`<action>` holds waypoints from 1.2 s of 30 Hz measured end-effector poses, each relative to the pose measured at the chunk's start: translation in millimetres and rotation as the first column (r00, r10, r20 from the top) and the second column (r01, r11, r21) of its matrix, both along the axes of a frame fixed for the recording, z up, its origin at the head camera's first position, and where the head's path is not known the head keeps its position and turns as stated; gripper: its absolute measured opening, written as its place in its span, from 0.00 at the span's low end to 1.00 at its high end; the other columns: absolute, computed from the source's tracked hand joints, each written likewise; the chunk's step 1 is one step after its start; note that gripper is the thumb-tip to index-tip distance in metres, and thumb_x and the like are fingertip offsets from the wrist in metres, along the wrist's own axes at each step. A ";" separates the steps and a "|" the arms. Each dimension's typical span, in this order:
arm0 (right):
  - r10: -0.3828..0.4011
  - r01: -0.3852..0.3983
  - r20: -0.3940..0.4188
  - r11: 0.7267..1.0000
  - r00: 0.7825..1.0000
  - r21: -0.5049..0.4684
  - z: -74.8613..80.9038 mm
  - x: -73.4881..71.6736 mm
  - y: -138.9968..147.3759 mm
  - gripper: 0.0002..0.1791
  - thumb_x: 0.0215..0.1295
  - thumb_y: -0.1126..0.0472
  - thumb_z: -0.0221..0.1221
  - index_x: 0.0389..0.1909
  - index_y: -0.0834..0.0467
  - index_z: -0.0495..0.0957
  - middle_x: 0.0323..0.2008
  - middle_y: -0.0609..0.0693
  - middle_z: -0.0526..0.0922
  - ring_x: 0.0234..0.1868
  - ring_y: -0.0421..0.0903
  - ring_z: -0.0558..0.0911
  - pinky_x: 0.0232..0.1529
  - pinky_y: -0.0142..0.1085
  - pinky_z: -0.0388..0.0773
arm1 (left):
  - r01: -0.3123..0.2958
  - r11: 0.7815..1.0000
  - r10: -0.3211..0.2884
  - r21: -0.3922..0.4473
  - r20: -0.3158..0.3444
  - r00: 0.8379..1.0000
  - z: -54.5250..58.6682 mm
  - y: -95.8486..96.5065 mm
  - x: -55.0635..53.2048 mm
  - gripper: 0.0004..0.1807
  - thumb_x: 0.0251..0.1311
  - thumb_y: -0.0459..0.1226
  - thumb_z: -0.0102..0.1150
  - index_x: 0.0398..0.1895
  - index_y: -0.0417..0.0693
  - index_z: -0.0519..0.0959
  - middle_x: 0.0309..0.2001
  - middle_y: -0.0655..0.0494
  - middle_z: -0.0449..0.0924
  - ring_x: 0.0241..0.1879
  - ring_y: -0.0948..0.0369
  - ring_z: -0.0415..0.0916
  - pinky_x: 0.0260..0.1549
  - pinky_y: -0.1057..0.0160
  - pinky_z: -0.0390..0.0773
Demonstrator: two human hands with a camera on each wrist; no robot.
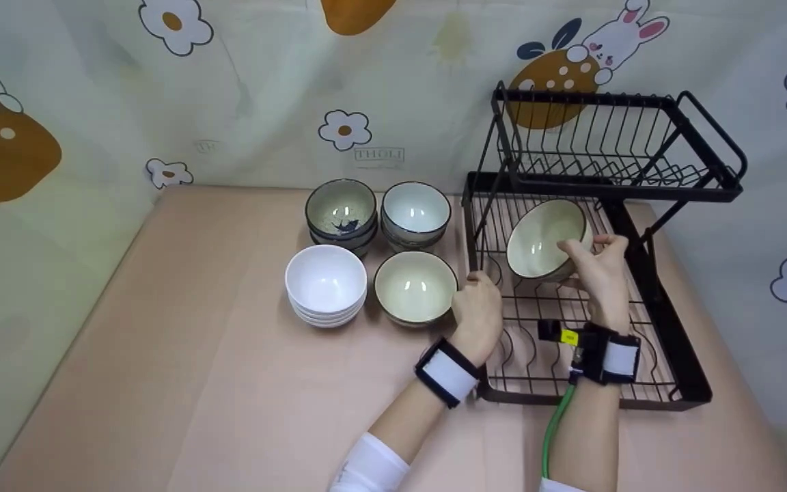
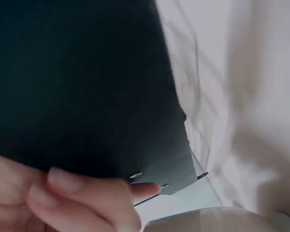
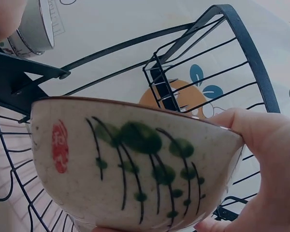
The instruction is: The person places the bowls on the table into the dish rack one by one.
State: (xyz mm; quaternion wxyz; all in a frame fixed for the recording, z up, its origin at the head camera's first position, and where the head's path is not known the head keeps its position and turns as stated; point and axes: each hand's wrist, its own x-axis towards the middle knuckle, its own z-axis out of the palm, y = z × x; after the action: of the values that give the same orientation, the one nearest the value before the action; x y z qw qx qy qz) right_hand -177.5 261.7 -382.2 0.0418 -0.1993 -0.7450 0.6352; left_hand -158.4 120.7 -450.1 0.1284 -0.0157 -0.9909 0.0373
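Observation:
My right hand (image 1: 602, 270) holds a cream bowl (image 1: 537, 239) tilted over the lower tier of a black two-tier dish rack (image 1: 670, 321). The thumb lies over the rim and the other fingers are against the outside. Green plant painting and a red mark show on the bowl's outer wall (image 3: 135, 164) in the right wrist view. At the rack's left side, my left hand (image 1: 479, 307) grips the frame with curled fingers. A broad dark panel (image 2: 87, 87) of the rack fills much of the left wrist view, just above those fingers.
Left of the rack stand a cream bowl (image 1: 415, 287), a white bowl stack (image 1: 326, 280), a grey-green stack (image 1: 341, 208) and a pale blue stack (image 1: 415, 208). The rack's upper tier (image 1: 626, 181) overhangs the back. A patterned cloth (image 1: 264, 102) hangs behind. A green cable (image 1: 554, 430) trails from the right wrist.

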 end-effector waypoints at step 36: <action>0.594 0.333 -0.266 -0.003 0.759 0.943 -60.4 -109.3 -6.8 0.47 0.43 0.53 0.81 0.61 0.62 0.65 0.38 0.70 0.80 0.25 0.62 0.79 0.14 0.49 0.78 | -0.025 0.997 0.019 -0.067 -0.089 0.996 -11.5 4.8 1.3 0.26 0.72 0.56 0.56 0.51 0.42 0.79 0.25 0.66 0.82 0.21 0.73 0.77 0.17 0.75 0.71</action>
State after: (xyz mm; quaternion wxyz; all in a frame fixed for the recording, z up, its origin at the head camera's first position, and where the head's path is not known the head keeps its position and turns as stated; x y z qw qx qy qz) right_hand -286.8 254.9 -442.6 0.3458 0.1931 -0.9165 -0.0554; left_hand -157.0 125.5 -461.5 0.1713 -0.0075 -0.9825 0.0730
